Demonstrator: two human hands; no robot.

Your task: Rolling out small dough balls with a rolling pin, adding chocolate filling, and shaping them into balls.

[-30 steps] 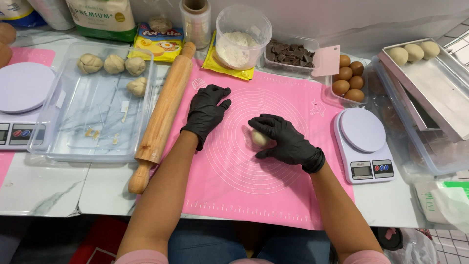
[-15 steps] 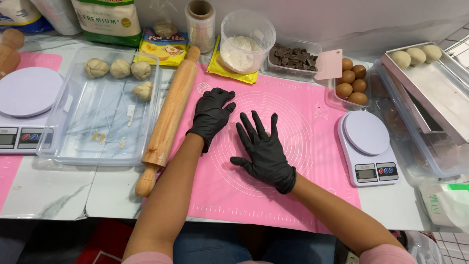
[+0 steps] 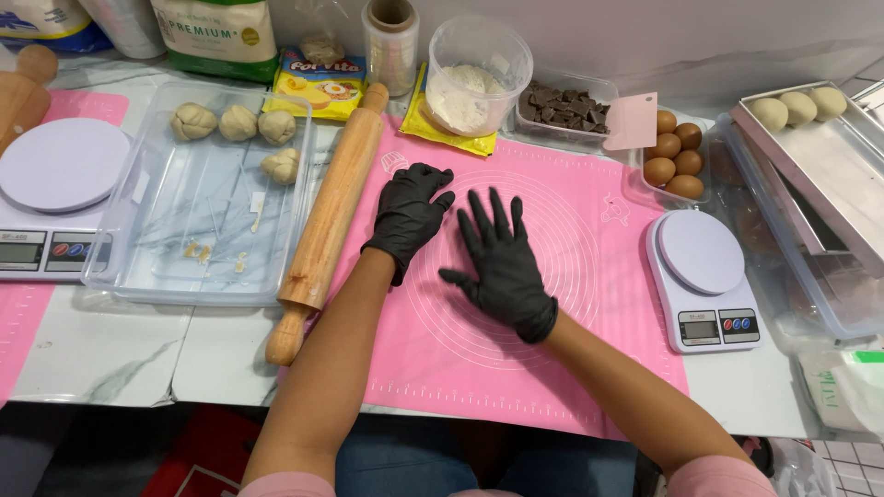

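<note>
Both gloved hands flat on pink baking mat, centre frame.
Right hand (image 3: 502, 262) lies palm down, fingers spread, grip released; anything beneath is hidden. Left hand (image 3: 410, 213) rests just beside it, loosely curled, grasping nothing. Pink mat (image 3: 571, 230) covers the worktop (image 3: 110, 345); wooden rolling pin (image 3: 331, 216) lies along its left edge.

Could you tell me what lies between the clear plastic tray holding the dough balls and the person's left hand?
The wooden rolling pin lies between the tray and the left hand, in the head view.
</note>
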